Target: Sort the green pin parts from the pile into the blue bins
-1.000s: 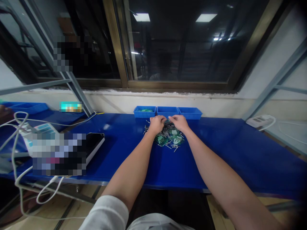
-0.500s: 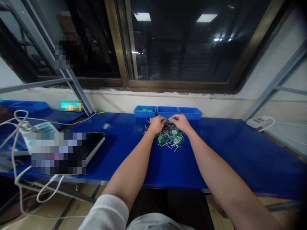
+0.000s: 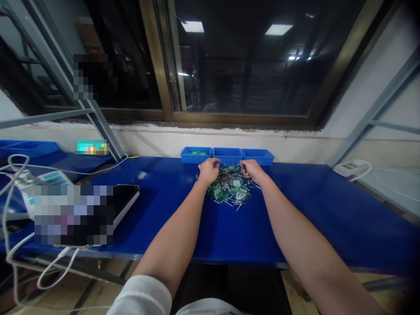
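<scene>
- A blue counter (image 3: 157, 210) carries the work, which looks to be well short of finished, judging by how much lies loose on it.
- Three blue bins line the back: some green pieces (image 3: 197, 153) sit in the left bin (image 3: 196, 160), apparently the portion done. Nothing can be made out in the middle bin (image 3: 227, 154) or the right bin (image 3: 258, 161).
- A mixed heap (image 3: 229, 186) lies on the counter before the bins, between and below the hands, seemingly the bulk of what is left.
- The left hand (image 3: 209, 170) rests at the heap's left edge, its fingers curled narrow; what they hold, if anything, is hidden.
- The right hand (image 3: 252, 169) is at the far right edge, fingers drawn together; a grip cannot be confirmed.
- Green boards (image 3: 219, 194) lie among the heap.
- Slim metal pins (image 3: 239, 205) are scattered through it, several spilling toward the near side, unsorted by appearance.
</scene>
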A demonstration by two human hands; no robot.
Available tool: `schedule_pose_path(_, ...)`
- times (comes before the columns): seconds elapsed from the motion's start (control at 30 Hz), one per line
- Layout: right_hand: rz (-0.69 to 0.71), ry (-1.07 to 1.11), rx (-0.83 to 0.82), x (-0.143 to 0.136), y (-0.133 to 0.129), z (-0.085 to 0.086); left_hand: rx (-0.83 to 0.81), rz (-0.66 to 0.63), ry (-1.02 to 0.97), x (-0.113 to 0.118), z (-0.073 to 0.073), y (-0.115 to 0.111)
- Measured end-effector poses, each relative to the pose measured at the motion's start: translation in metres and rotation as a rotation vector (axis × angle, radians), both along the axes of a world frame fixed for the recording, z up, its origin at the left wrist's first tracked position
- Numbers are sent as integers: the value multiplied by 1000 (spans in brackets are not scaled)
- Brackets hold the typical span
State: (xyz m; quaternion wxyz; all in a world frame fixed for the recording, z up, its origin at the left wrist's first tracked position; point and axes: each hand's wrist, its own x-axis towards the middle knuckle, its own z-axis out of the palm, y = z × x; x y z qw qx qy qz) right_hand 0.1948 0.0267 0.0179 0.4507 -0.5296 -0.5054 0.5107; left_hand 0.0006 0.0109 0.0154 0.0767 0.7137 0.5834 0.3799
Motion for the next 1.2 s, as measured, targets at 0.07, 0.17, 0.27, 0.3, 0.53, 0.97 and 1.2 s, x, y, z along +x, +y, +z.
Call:
schedule_pose_path(0.07, -82, 84, 4, 1, 3, 1, -16, 11, 3, 0, 1, -1)
schedule_pose_path(0.17, -216, 253, 79, 1, 6, 4, -36, 6, 30, 1, 1, -3)
schedule_pose_path(0.27, -189, 400, 120, 3, 8, 3, -53, 3, 57, 3, 1, -4)
schedule_pose_path(0.3, -167, 414, 121, 3, 9, 2, -58, 1, 63, 3, 0, -3)
schedule_pose_path(0.53, -316, 48, 272, 4, 16, -12, -54, -60, 82, 1, -4, 2)
schedule_pose_path(0.97, 110, -926, 542, -24, 0, -21, -136, -195, 380, 7, -6, -6)
schedule_pose_path(1.2, 51, -821, 520, -24, 2, -25, -166, -192, 401, 7, -5, -7)
